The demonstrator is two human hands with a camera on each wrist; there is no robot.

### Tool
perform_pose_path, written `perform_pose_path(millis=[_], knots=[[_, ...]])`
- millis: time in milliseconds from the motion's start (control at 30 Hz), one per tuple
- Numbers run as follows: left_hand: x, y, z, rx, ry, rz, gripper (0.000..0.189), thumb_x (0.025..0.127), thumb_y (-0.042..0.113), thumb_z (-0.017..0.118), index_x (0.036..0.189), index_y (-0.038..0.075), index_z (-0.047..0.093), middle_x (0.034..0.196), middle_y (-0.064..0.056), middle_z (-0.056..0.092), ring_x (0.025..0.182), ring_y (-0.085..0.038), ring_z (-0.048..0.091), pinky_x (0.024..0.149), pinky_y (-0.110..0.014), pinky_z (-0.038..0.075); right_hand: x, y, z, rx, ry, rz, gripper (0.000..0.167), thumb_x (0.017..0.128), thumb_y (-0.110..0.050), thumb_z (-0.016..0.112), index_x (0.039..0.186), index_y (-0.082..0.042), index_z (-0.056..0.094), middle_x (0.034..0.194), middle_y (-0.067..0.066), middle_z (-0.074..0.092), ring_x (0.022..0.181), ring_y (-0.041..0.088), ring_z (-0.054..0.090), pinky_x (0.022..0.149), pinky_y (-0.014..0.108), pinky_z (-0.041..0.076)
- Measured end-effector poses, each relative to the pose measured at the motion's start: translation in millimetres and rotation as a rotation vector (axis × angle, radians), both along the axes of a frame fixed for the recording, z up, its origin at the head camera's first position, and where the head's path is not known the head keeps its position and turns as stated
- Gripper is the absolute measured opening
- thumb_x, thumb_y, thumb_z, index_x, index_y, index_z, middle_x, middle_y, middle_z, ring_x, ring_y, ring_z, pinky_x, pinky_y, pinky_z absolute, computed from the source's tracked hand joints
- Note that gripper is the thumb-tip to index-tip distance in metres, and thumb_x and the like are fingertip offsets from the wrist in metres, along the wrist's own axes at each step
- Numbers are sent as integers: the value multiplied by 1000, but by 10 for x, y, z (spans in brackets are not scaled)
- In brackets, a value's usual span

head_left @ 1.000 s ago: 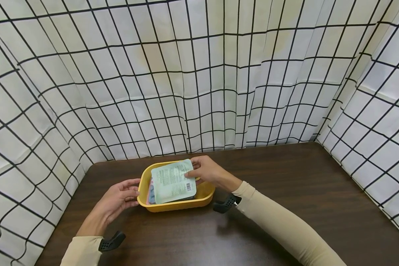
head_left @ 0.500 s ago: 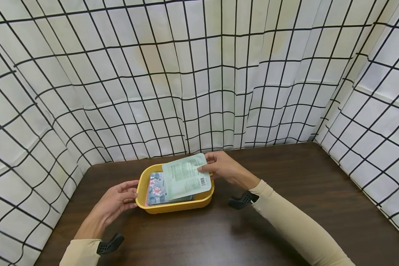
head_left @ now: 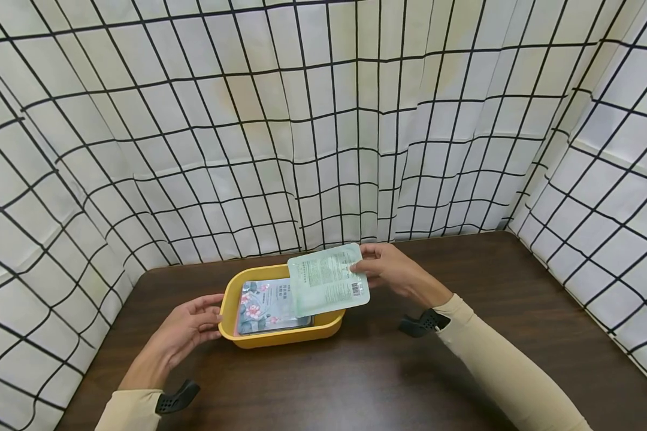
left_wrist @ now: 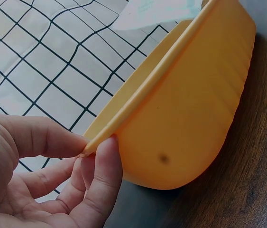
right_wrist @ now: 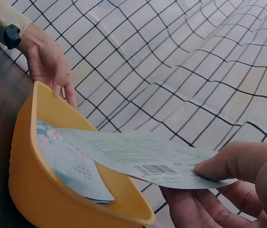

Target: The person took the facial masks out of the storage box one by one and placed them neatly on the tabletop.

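A yellow plastic basin point(head_left: 280, 342) stands on the dark table. My left hand point(head_left: 186, 329) pinches its left rim between thumb and fingers, as the left wrist view shows up close. Thumb on top and fingers beneath, my right hand point(head_left: 399, 272) holds a pale green sachet point(head_left: 326, 281) by its right edge. This flat packet, printed with small text and a barcode, overlaps the basin's right part in the head view. Inside the basin lies a blue-grey sachet with pink flowers point(head_left: 264, 305), on top of other flat packets whose edges show at the left.
Dark wood-grain table point(head_left: 302, 383) surrounds the basin. White curtains with a black grid point(head_left: 323, 149) rise behind the table and along both sides.
My right hand has drawn the green sachet to the right, off the flowered sachet, which now shows much more. My left hand stays at the basin's rim.
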State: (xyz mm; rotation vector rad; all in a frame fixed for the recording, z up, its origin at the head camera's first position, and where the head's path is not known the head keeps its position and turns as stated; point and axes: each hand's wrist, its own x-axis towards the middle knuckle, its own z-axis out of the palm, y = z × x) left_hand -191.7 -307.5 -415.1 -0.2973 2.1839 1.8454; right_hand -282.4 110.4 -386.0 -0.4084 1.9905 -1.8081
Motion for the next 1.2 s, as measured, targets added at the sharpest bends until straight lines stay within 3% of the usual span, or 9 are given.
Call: perform_pose_path(millis=[700,1200], knots=[[3,-2,14,9,37,-12,64,99,8,62,154,-2,32,113,-10,62,93,-21,66,81,-31,60,-28,617,-136,-113,-84,-57,48,95,-6,65,140,3,50,111,8,72,91,23,73,76,40,61],[6,-2,11,8,36,-16,63,99,7,61,154,-2,31,112,-9,62,92,-20,67,81,-32,60,-76,1027,-261,-86,-111,-135,47,96,-9,67,139,1,50,110,5,73,92,21,73,77,38,61]])
